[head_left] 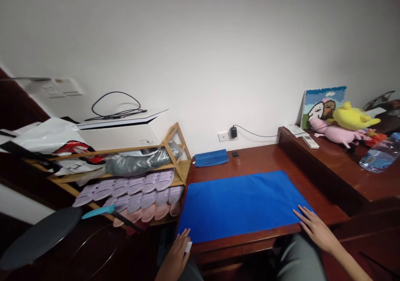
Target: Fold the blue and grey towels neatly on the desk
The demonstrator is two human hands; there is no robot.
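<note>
Left hand (176,252): fingers together, slightly curled at the front-left corner of the blue mat (240,206); can't tell whether this grip pinches anything. Small white piece (188,247) sits by its fingers, unclear what. Right hand (317,230): fingers spread wide, laid palm down by the mat's front-right corner, nothing held. Mat lies on the reddish-brown tabletop (259,158), close to the front edge and reaching the left side. Risk, my judgement: a drag toward the body could pull it over the front edge; uneven pressure from the two hands could skew or wrinkle it; the surface looks glossy, so sliding seems easy. Mat looks plain bright blue, roughly rectangular, thin, mostly flat, faint creases only. Folded blue cloth (211,158) at the back, near the wall, well apart from both hands. Wooden rack (184,170) with lilac slippers (150,183) on the left; pink plush toy (334,134) and plastic bottle (379,156) on the raised surface at right.
</note>
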